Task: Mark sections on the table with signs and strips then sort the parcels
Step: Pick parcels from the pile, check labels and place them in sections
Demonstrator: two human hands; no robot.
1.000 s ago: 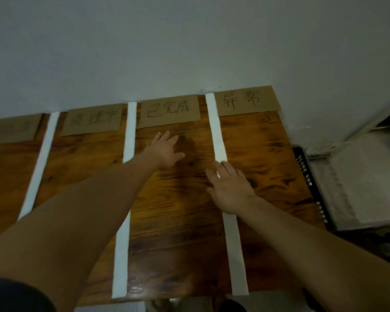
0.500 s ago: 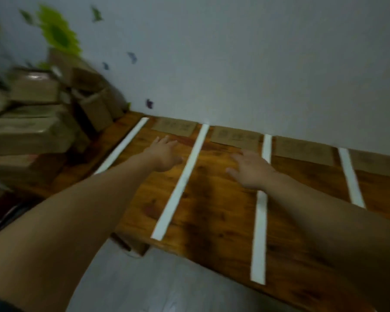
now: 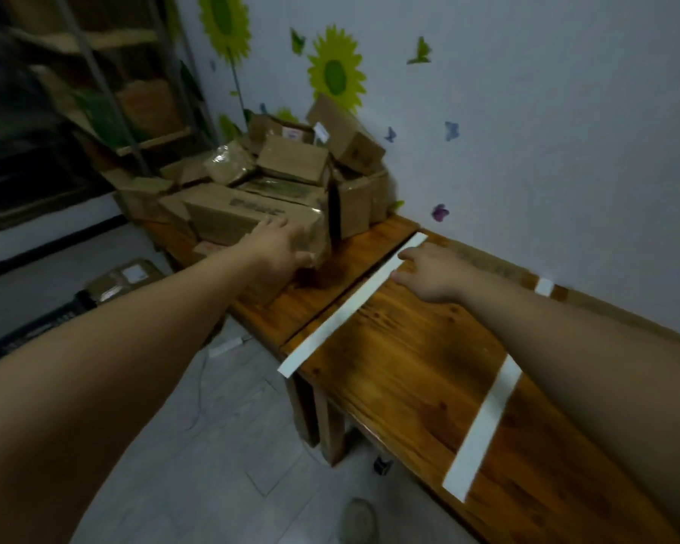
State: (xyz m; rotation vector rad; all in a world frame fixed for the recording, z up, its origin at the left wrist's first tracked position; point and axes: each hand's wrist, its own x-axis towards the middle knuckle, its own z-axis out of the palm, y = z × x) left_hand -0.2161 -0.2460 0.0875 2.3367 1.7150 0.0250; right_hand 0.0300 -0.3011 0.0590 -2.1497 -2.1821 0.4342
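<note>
View swung left since half a second ago. The left grip (image 3: 281, 247) went from bare counter (image 3: 409, 367) to the big front parcel (image 3: 228, 219), and the right grip (image 3: 428, 270) now hangs over the leftmost strip (image 3: 346, 308).

Both grips are spread and pinch nothing. Left fingers lie on the parcel's near top corner. Right is palm down; can't tell if it touches the strip.

The parcel fronts the pile (image 3: 311, 162) at the counter's far left end, left of that strip.

Reads as the start of sorting. Suggest:
- Put the right grip on the parcel's opposite side for a two-handed lift.
- Other boxes seem to rest on it, so ease it out near-side first or the pile may topple.
- Carry it over the strip, don't drag it across.
</note>
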